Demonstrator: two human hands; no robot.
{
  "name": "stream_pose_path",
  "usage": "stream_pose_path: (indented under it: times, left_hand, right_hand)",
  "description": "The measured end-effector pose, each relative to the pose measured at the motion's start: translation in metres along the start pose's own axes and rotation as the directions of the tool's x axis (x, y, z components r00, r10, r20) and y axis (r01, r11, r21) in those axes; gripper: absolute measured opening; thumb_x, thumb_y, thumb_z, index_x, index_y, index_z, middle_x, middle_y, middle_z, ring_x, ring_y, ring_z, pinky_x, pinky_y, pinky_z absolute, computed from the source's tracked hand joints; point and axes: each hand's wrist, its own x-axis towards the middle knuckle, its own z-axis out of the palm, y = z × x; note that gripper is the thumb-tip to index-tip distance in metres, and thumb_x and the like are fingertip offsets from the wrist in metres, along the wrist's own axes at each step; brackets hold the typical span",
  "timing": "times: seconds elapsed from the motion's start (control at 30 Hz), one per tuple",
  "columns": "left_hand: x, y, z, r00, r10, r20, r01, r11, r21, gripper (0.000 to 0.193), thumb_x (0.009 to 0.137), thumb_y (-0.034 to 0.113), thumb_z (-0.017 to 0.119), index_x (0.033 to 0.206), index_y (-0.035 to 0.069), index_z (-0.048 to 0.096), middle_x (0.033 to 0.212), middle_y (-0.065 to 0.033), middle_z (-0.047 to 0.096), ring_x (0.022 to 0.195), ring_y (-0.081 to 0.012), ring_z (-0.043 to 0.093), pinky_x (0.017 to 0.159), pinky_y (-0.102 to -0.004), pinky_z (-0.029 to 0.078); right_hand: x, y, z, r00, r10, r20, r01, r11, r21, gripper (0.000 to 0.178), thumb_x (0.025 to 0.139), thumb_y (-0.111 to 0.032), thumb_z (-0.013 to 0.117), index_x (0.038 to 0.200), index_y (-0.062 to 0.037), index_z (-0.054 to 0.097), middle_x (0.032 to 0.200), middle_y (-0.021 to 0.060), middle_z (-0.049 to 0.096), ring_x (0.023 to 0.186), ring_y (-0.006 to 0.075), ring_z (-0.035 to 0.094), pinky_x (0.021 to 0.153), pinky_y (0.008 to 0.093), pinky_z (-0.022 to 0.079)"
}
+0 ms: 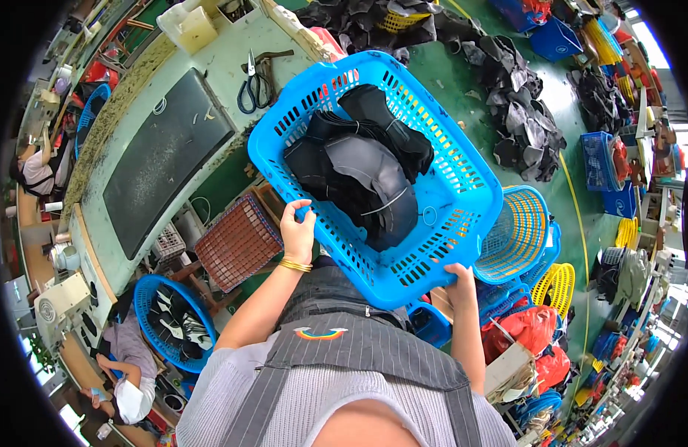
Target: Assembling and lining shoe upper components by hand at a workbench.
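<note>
A blue plastic basket (344, 253) with slotted sides hangs tilted in front of me, held between both hands. Inside it lie several black pieces (370, 171), stitched and curved like shoe uppers, some bundled with cord; a loose blue ring of cord rests on the bare floor of the basket. My left hand (297, 235) is closed over the near left rim, with gold bangles on the wrist. At the near right corner my right hand (458, 281) grips the rim, its fingers partly hidden beneath the basket.
On the left stands a green worktable (228, 67) with a black mat (169, 160), scissors (248, 83) and a hammer (268, 63). A woven-seat stool (238, 242) is below it. Dark scraps (519, 112) cover part of the floor at right, near stacked baskets (511, 231).
</note>
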Motion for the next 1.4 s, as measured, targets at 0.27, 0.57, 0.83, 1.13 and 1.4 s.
stream_pose_path:
  times: [0.27,0.57,0.83,1.13,1.4]
  left_hand:
    - [0.013,0.079,0.069,0.328,0.24,0.914,-0.92,-0.14,0.367,0.076,0.064,0.011,0.067,0.134,0.022,0.041,0.144,-0.0078,0.029,0.134,-0.0358,0.022,0.106,-0.0553,0.02]
    - [0.081,0.052,0.123,0.001,0.179,0.984,-0.994,-0.106,0.02,0.057,0.055,0.017,0.07,0.111,0.015,0.055,0.105,-0.0124,0.056,0.088,-0.0283,0.058,0.077,-0.0362,0.05]
    - [0.131,0.053,0.149,0.476,0.322,0.818,-0.846,0.42,0.328,0.035,0.075,0.033,0.069,0.093,0.007,0.057,0.092,-0.0111,0.062,0.09,-0.0304,0.061,0.074,-0.0402,0.05]
    - [0.249,0.018,0.164,0.467,-0.342,0.815,-0.864,0.017,0.503,0.051,0.06,0.027,0.075,0.098,0.003,0.052,0.078,-0.0158,0.064,0.078,-0.0347,0.063,0.067,-0.0442,0.052]
    - [0.165,0.088,0.12,0.174,0.445,0.878,-0.949,-0.161,0.27,0.007,0.077,0.019,0.052,0.082,0.015,0.055,0.069,-0.0002,0.052,0.072,-0.0165,0.054,0.063,-0.0304,0.04]
  right_hand:
    - [0.004,-0.023,-0.01,0.993,0.114,-0.019,-0.115,0.981,-0.159,0.063,0.072,-0.01,0.066,0.127,0.0026,0.039,0.112,0.0156,0.056,0.097,0.0274,0.061,0.087,0.0384,0.049]
    - [0.039,-0.077,0.029,0.488,-0.841,0.234,0.265,-0.113,-0.957,0.047,0.081,-0.019,0.067,0.119,0.0029,0.049,0.102,0.0193,0.06,0.096,0.0327,0.057,0.085,0.0384,0.044]
    - [0.251,-0.042,0.163,0.778,-0.355,0.518,0.489,-0.174,-0.855,0.023,0.082,-0.011,0.053,0.1,0.0022,0.052,0.096,0.0218,0.059,0.096,0.0378,0.055,0.084,0.0426,0.046]
    - [0.301,-0.018,0.209,0.963,-0.202,0.176,0.085,-0.39,-0.917,0.067,0.066,-0.05,0.074,0.108,-0.0026,0.053,0.105,0.0162,0.061,0.095,0.0329,0.062,0.081,0.0396,0.051]
    - [0.286,-0.045,0.188,0.907,-0.188,0.377,0.297,-0.351,-0.888,0.049,0.057,-0.043,0.075,0.085,-0.0032,0.068,0.1,0.0181,0.061,0.095,0.0371,0.056,0.082,0.0439,0.046]
